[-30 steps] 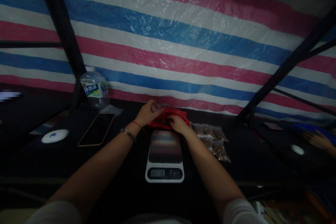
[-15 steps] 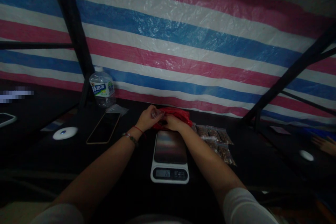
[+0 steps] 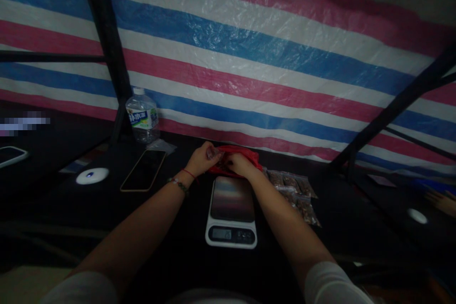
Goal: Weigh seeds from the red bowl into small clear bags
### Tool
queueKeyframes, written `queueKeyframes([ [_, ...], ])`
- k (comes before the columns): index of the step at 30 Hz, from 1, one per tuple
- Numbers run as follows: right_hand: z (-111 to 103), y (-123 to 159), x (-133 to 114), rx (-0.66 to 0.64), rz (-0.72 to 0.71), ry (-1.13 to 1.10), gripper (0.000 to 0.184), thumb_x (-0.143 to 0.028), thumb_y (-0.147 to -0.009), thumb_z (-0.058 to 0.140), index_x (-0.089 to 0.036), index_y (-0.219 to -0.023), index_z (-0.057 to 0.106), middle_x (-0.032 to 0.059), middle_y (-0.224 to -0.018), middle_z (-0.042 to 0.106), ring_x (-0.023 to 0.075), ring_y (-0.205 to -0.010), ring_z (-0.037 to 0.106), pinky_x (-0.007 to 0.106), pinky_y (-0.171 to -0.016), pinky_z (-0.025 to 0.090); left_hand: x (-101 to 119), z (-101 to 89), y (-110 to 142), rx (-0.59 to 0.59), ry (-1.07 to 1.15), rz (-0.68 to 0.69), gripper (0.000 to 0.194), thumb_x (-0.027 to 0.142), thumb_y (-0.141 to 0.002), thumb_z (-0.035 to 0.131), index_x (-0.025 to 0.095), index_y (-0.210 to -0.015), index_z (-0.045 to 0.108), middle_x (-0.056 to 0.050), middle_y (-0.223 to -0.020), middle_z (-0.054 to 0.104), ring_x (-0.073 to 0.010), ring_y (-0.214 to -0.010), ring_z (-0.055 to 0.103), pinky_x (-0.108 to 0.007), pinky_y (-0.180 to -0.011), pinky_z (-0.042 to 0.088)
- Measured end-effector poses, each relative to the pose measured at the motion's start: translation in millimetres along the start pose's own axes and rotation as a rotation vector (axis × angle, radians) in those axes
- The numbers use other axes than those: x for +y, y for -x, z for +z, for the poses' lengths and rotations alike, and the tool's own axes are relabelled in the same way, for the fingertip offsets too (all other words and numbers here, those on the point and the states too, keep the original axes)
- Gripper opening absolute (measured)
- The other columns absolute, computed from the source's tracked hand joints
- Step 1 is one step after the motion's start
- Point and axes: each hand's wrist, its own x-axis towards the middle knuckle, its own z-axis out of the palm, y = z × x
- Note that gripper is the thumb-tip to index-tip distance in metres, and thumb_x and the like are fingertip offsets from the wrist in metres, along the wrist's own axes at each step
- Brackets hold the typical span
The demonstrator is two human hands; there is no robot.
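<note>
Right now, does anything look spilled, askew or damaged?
Nothing stands out: the scale sits flat, the bottle stands upright, and the packets lie in rough rows with no visible spill. The red bag's inside is too dark to judge.

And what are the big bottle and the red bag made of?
The bottle looks like smooth, clear plastic: you can see through it below the label. The red bag seems to be thin, slightly shiny plastic, because it's wrinkled, though it's too dim to be sure.
</note>
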Motion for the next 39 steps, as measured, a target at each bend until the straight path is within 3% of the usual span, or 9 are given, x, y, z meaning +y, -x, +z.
queueKeyframes([
  [3,0.8,5.0,4.5,0.061,0.040,-0.105,0.026,-0.004,-0.074,0.056,-0.015,-0.090,0.073,0.0070,-0.093,0.073,0.0161,-0.080,0.065,0.023,-0.074,0.046,-0.5,-3.0,1.4,-0.101,0.000,0.048,0.033,0.050,-0.075,0.060,0.019,-0.084,0.053,0.000,-0.072,0.062,-0.0136,-0.063,0.057,-0.024,-0.058,0.043],
  [8,1.1,16.2,6.1,0.296,0.114,-0.335,0.022,-0.007,-0.074,0.057,-0.015,-0.086,0.072,0.0059,-0.089,0.072,0.0163,-0.082,0.065,0.025,-0.078,0.047,-1.4,-3.5,3.3,-0.299,-0.032,0.148,0.037,0.050,-0.074,0.062,0.019,-0.093,0.056,-0.002,-0.082,0.065,-0.0153,-0.071,0.061,-0.024,-0.061,0.044],
  [11,-4.6,23.0,-1.8,0.424,0.141,-0.501,0.016,-0.014,-0.076,0.058,-0.015,-0.086,0.072,0.0048,-0.088,0.072,0.0165,-0.081,0.065,0.026,-0.077,0.048,-1.3,0.9,3.9,-0.357,-0.090,0.153,0.036,0.052,-0.073,0.063,0.019,-0.088,0.056,-0.002,-0.079,0.064,-0.0153,-0.068,0.060,-0.024,-0.059,0.043],
  [14,-10.3,28.1,-12.6,0.459,0.105,-0.572,0.015,-0.017,-0.076,0.060,-0.015,-0.086,0.071,0.0048,-0.087,0.071,0.0164,-0.080,0.065,0.027,-0.076,0.049,-0.3,6.4,4.7,-0.371,-0.110,0.161,0.036,0.050,-0.071,0.064,0.019,-0.087,0.056,-0.002,-0.079,0.063,-0.0154,-0.068,0.059,-0.024,-0.058,0.042],
  [21,-8.7,32.8,-23.1,0.374,-0.024,-0.469,0.021,-0.011,-0.076,0.060,-0.019,-0.092,0.071,0.0039,-0.092,0.070,0.0152,-0.083,0.063,0.027,-0.077,0.048,0.5,16.4,6.1,-0.346,-0.094,0.137,0.032,0.044,-0.071,0.065,0.020,-0.087,0.053,-0.001,-0.078,0.062,-0.0156,-0.069,0.059,-0.025,-0.058,0.041],
  [29,-15.2,36.2,-18.1,0.442,-0.081,-0.333,0.018,-0.012,-0.082,0.057,-0.018,-0.093,0.070,0.0054,-0.095,0.069,0.0149,-0.090,0.061,0.028,-0.085,0.046,-0.6,16.9,5.2,-0.290,-0.081,0.120,0.033,0.044,-0.072,0.065,0.019,-0.089,0.053,-0.002,-0.082,0.064,-0.0171,-0.072,0.061,-0.026,-0.061,0.045],
  [32,-16.2,37.8,-12.4,0.432,0.016,-0.196,0.023,-0.012,-0.087,0.049,-0.016,-0.099,0.069,0.0087,-0.102,0.068,0.0157,-0.097,0.060,0.027,-0.090,0.043,0.2,15.1,4.2,-0.228,-0.132,0.081,0.034,0.046,-0.074,0.062,0.018,-0.091,0.054,-0.004,-0.082,0.064,-0.0178,-0.072,0.062,-0.027,-0.061,0.045],
  [36,-10.0,40.1,-5.4,0.195,0.239,-0.005,0.023,-0.014,-0.084,0.053,-0.015,-0.101,0.069,0.0108,-0.104,0.069,0.0189,-0.099,0.061,0.027,-0.090,0.042,-0.2,14.5,3.7,-0.205,-0.172,0.048,0.035,0.045,-0.076,0.060,0.019,-0.099,0.055,-0.004,-0.085,0.065,-0.0185,-0.074,0.063,-0.027,-0.062,0.045],
  [39,-3.3,42.9,-1.6,0.084,0.350,0.001,0.025,-0.023,-0.080,0.063,-0.017,-0.104,0.069,0.0100,-0.099,0.070,0.0202,-0.092,0.064,0.026,-0.082,0.044,0.4,14.4,4.3,-0.220,-0.166,0.054,0.036,0.042,-0.076,0.061,0.019,-0.103,0.055,-0.005,-0.090,0.065,-0.0195,-0.078,0.063,-0.027,-0.064,0.045],
])
